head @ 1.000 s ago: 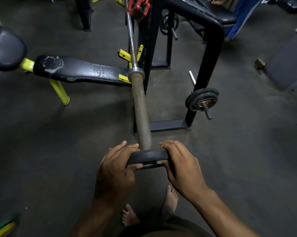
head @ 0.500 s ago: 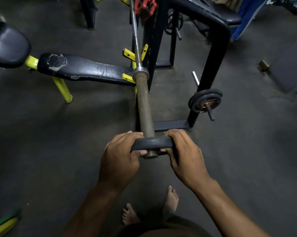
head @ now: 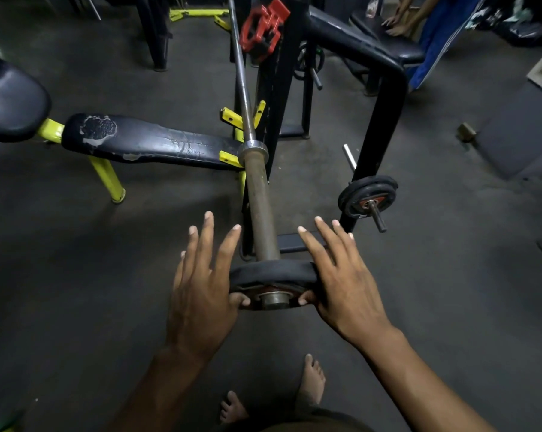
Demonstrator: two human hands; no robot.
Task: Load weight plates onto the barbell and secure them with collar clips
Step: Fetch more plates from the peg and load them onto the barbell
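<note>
The plate (head: 271,273) sits on the near end of the bar's sleeve (head: 261,207), between the hands, its face toward the person; the left hand (head: 201,282) and right hand (head: 341,275) flank its rim, fingers straight and spread, thumbs pressing its near face, equally near; neither grips. The bar (head: 241,73) runs long axis straight away from the person, up to the rack; the plate likely must slide along it toward the steel shoulder (head: 252,150). A red clip (head: 263,28) hangs farther up the bar.

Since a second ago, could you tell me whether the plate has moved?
Yes: the plate slid up the barbell toward its collar ring; the sleeve end now pokes out.
</note>
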